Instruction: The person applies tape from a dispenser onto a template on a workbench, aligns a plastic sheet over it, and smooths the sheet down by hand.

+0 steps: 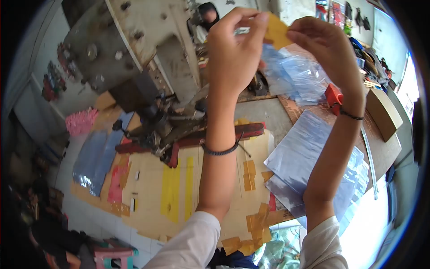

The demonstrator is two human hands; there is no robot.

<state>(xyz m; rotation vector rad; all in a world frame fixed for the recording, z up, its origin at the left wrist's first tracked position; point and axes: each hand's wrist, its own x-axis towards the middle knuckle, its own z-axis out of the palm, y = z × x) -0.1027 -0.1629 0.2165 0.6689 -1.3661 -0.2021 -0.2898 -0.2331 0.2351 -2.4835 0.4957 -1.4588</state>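
Observation:
Both hands are raised at the top of the view, above the work table. My left hand (237, 49) pinches the left edge of a small yellow-brown piece of tape (277, 32). The right edge of the same piece is pinched by my right hand (324, 47). Below and between my arms is a board (150, 197) with yellow strips (178, 188) and brown tape patches (249, 175) on it. A stack of clear plastic sheets (300, 150) lies near my right forearm.
A large machine (148, 49) stands at the upper left, with a red bar (192, 142) across the board. More plastic sheets lie at the left (92, 157) and upper right (295, 74). A cardboard box (384, 112) and a metal ruler (370, 161) are at the right. A person (208, 15) is behind.

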